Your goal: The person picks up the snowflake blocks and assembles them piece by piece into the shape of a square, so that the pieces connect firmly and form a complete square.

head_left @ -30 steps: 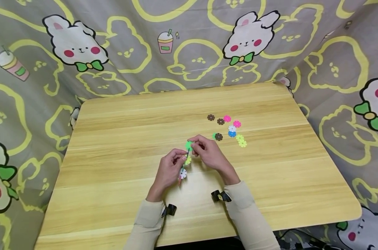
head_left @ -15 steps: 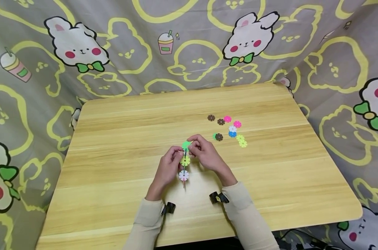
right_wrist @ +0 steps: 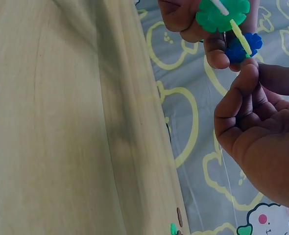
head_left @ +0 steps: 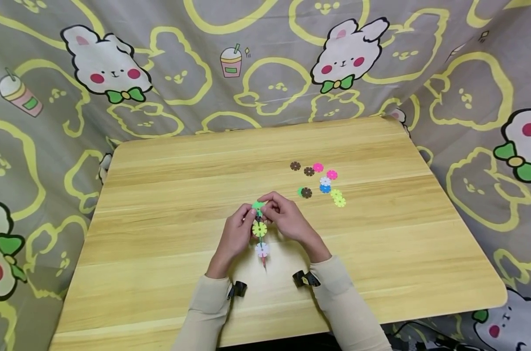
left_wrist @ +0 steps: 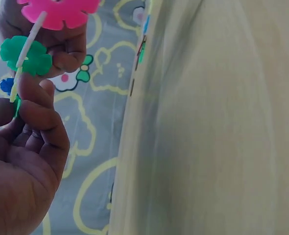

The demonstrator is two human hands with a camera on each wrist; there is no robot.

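Note:
A chain of notched plastic discs hangs between the hands in the head view. A green disc (head_left: 257, 206) tops it, with a yellow disc (head_left: 259, 229) and a white disc (head_left: 262, 249) lower down and other discs edge-on between. My left hand (head_left: 237, 233) pinches the chain near its upper end; my right hand (head_left: 289, 219) pinches the green disc's right side. Both wrist views show the chain from another side: a pink disc (left_wrist: 61, 11) and a blue disc (right_wrist: 243, 47) appear there. Fingers hide part of the upper joint.
Loose discs lie beyond the right hand on the wooden table (head_left: 169, 195): brown (head_left: 295, 166), pink (head_left: 332, 174), white (head_left: 325, 181), blue (head_left: 325, 188) and yellow (head_left: 339, 201). A brown disc (head_left: 306, 193) partly covers a green one. A patterned curtain (head_left: 274, 29) surrounds the table.
The chain has swung from a slant behind the left fingers to hanging almost straight toward the person. The green disc has shifted slightly left, and the hands have drawn closer together.

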